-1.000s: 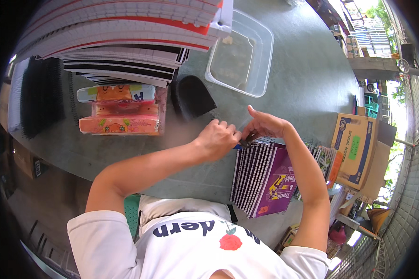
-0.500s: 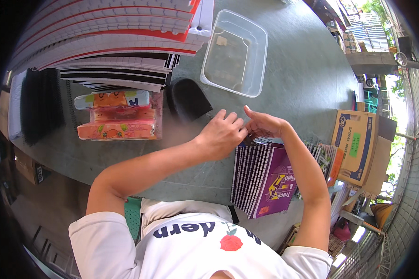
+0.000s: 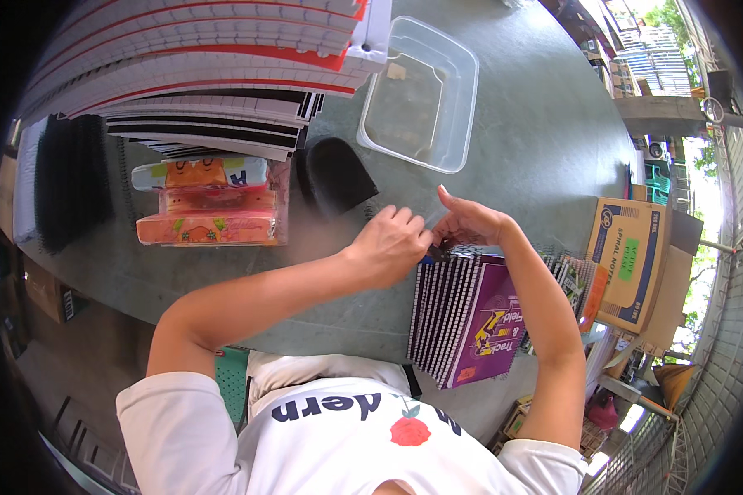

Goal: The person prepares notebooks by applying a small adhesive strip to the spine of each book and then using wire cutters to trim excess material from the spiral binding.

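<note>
My left hand point(image 3: 392, 241) is closed, its fingers curled together above the table; a piece of dark wire coil point(image 3: 371, 209) shows beside its knuckles. What the fingers grip is hidden. Close against it is my right hand point(image 3: 472, 224), thumb raised and fingers bent around a small dark item point(image 3: 441, 253) too small to name. Just below both hands stands a row of spiral notebooks point(image 3: 446, 318), the front one with a purple cover and white wire binding. My right forearm passes over the row's right side.
Beyond the hands lie a black rounded block point(image 3: 337, 177) and a clear plastic tub point(image 3: 462, 124). Wrapped packs point(image 3: 210, 228), black coils point(image 3: 73, 186) and tall stacks of ruled paper point(image 3: 215, 58) fill the left. A cardboard box point(image 3: 623, 260) stands right of the notebooks.
My left hand has shifted slightly left and down, opening a small gap from the right fingers. The right hand stays nearly in place, as do the notebooks.
</note>
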`<state>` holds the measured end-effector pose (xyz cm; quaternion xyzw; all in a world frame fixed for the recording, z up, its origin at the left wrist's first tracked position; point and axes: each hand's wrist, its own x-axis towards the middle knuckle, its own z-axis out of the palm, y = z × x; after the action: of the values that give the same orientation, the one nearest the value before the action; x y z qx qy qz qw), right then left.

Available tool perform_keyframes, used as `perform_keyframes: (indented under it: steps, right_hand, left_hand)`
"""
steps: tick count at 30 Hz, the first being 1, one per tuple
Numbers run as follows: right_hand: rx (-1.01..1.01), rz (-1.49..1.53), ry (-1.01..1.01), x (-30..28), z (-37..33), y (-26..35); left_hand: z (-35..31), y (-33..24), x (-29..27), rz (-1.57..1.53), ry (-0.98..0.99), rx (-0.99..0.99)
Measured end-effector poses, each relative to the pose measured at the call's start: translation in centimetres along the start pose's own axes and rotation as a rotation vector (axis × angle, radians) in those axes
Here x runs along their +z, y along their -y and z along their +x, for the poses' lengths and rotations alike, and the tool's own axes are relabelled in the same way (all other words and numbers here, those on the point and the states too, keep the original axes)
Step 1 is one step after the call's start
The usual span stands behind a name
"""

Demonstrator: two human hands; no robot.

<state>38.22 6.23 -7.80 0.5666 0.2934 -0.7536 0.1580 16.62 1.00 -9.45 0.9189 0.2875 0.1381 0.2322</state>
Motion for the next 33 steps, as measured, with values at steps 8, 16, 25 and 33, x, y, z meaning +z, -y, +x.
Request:
perform_keyframes:
  steps: [8,16,25,33]
  right_hand:
    - [-0.026,0.029,-0.024,1.1,-1.3,1.0]
    - [-0.027,-0.007,-0.031,1.2,-1.3,1.1]
    - [-0.027,0.055,-0.081,1.1,-1.3,0.5]
    - [-0.017,0.093,-0.078,1.6,-1.5,1.0]
  left_hand:
    - [0.2,-0.5,-0.4,0.102,-0.202,0.062]
    - [0.6,-0.9,-0.8,0.092,-0.148,0.071]
    - [0.8,-0.4,-0.7,0.185,-0.227,0.088]
    - [1.0,-0.2,0.7,0.053,-0.014,0.009]
